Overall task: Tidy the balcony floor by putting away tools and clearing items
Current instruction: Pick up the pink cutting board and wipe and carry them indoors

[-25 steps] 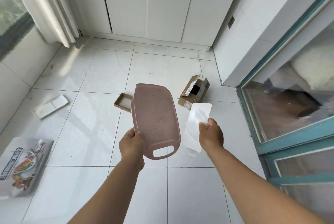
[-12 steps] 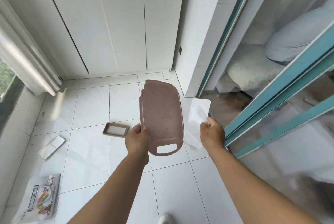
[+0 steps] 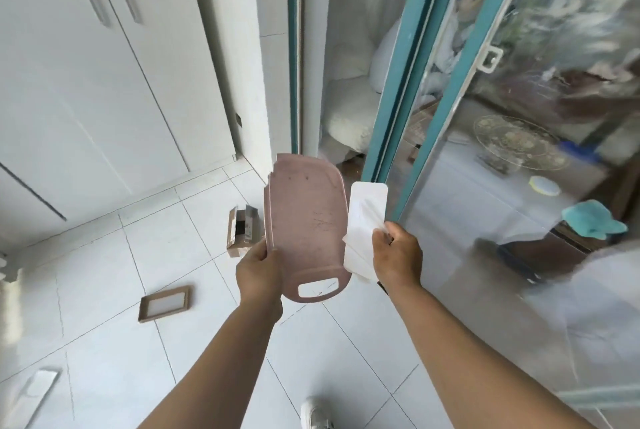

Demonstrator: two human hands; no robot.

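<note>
My left hand grips the left edge of a pink plastic board with a handle slot at its near end and a chipped far corner. It is held up in front of me. My right hand pinches a white flat packet just right of the board. On the white tiled floor lie an open brown cardboard box, a shallow brown box lid and a white tray at the lower left.
White cabinet doors fill the left. A teal-framed glass sliding door stands at the right, open to a room with white bedding. My shoe shows at the bottom edge.
The view has swung right and up toward the sliding door. Both hands keep the same hold on the board and the packet. The printed box at the lower left has left the view.
</note>
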